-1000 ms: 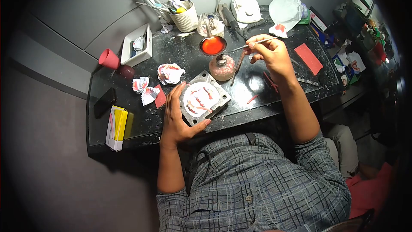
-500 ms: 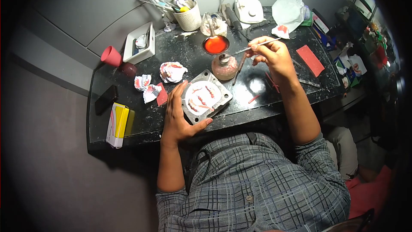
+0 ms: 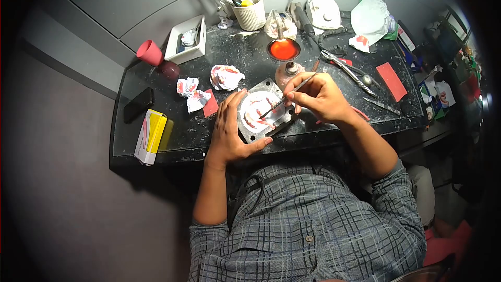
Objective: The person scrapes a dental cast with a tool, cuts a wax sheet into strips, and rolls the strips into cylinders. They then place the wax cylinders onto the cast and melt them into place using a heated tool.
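Note:
My left hand (image 3: 229,131) wraps the left side of a square metal dental flask (image 3: 267,83), fingers along one edge and thumb at the front. Inside the flask lies white plaster (image 3: 248,103) with pinkish-red wax arches on it. In a pinch, my right hand (image 3: 324,100) holds a thin metal wax spatula (image 3: 272,108), its tip down at the wax in the flask. Just behind that hand stands a spirit burner (image 3: 284,74), partly hidden by it. Over the burner is a small round pan (image 3: 270,55) of glowing red liquid.
Plaster pieces (image 3: 226,77) and a red wax sheet (image 3: 210,104) lie left of the flask. Pliers (image 3: 357,79), a knife (image 3: 382,106) and another wax sheet (image 3: 391,82) are at right. A yellow-white box (image 3: 151,137), phone (image 3: 139,105) and white tray (image 3: 186,55) stand left.
My right hand has come down and left from beside the burner, bringing the spatula tip to the wax in the flask. My left hand stays on the flask. The view has shifted slightly.

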A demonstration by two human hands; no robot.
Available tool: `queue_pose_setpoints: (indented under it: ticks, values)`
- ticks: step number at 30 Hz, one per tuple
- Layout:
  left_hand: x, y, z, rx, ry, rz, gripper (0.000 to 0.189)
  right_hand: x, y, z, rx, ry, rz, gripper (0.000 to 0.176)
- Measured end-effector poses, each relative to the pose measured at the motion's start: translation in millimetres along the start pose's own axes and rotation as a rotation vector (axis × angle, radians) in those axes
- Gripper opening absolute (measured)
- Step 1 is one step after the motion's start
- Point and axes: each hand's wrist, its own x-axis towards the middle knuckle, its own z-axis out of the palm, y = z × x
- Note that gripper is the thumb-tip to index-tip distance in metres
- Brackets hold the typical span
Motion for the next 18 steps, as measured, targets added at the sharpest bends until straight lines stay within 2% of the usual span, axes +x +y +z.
queue_pose_setpoints:
  ticks: [18]
  values:
    - [-1.0,0.4,0.2,0.005,-0.005,-0.016,0.124,-0.1,-1.3,6.5,-0.063,-0.037,0.009,0.013]
